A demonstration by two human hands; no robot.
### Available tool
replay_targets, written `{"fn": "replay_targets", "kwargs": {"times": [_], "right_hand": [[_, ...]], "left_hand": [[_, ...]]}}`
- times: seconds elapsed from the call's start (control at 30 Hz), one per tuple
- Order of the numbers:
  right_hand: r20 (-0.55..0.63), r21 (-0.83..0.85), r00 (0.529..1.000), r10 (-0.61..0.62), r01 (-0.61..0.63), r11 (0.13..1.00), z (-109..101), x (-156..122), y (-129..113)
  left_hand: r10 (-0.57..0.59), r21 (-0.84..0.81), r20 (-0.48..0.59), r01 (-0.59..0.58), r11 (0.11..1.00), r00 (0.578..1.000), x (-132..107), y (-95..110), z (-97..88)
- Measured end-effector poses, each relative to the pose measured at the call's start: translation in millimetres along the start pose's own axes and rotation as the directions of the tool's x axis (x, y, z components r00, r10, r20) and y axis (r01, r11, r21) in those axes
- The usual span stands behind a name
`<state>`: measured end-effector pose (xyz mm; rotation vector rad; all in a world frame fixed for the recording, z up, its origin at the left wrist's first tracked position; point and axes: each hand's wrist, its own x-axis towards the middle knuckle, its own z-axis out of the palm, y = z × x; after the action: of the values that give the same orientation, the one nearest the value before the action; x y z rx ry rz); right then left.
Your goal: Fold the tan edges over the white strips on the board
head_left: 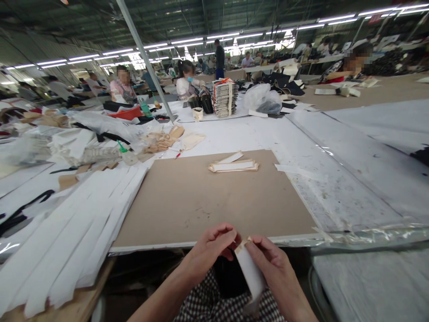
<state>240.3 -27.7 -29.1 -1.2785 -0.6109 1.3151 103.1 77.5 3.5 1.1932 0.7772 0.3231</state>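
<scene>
Pinching a narrow, curving white strip (249,269), the right hand (274,261) faces the left hand (214,245), whose grip is unclear.

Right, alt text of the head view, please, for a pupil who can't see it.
A person's right hand holds a white strip, the left hand at its upper end; similar strips lie on a brown board beside long white pieces.
</scene>
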Motion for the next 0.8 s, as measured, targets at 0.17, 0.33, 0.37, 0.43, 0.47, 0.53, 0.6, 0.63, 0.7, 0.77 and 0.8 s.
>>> {"fn": "replay_targets", "kwargs": {"times": [0.17,0.33,0.37,0.43,0.47,0.53,0.6,0.63,0.7,0.77,0.8], "right_hand": [[-0.067,-0.084,0.987,-0.145,0.14,0.987,-2,1,6],[-0.076,-0.13,0.979,-0.19,0.179,0.975,-2,1,7],[-0.096,-0.132,0.976,-0.195,0.181,0.974,-1,1,7],[-0.136,-0.127,0.973,-0.189,0.172,0.977,2,3,8],[-0.152,-0.117,0.972,-0.18,0.163,0.98,4,5,8],[-0.168,-0.088,0.974,-0.15,0.137,0.987,5,12,9],[-0.175,-0.067,0.976,-0.129,0.119,0.991,3,25,11],[-0.178,-0.076,0.976,-0.129,0.117,0.99,0,34,12],[-0.154,-0.156,0.978,-0.139,0.114,0.981,-7,55,15],[-0.115,-0.3,0.979,-0.168,0.127,0.945,-14,78,19],[-0.093,-0.379,0.979,-0.184,0.136,0.915,-17,89,21]], "left_hand": [[-0.089,-0.248,0.062,0.101,0.964,0.994,1,-15,1.2],[-0.081,-0.227,0.045,0.089,0.97,0.996,0,-15,0.5],[-0.068,-0.2,0.042,0.075,0.977,0.997,0,-13,0.2],[-0.038,-0.153,0.041,0.043,0.987,0.998,0,-11,-0.1],[-0.023,-0.136,0.042,0.028,0.99,0.999,0,-9,0.0],[0.003,-0.105,0.033,0.001,0.994,0.999,4,-9,0.4],[0.022,-0.071,-0.014,-0.023,0.997,1.0,14,-12,-0.4],[0.028,-0.053,-0.047,-0.03,0.998,0.999,21,-16,-1.9],[0.034,-0.023,-0.114,-0.036,0.999,0.993,37,-23,-7.6],[0.055,0.032,-0.176,-0.051,0.998,0.983,55,-31,-16.7],[0.078,0.094,-0.203,-0.06,0.994,0.976,63,-34,-22.0]]}}
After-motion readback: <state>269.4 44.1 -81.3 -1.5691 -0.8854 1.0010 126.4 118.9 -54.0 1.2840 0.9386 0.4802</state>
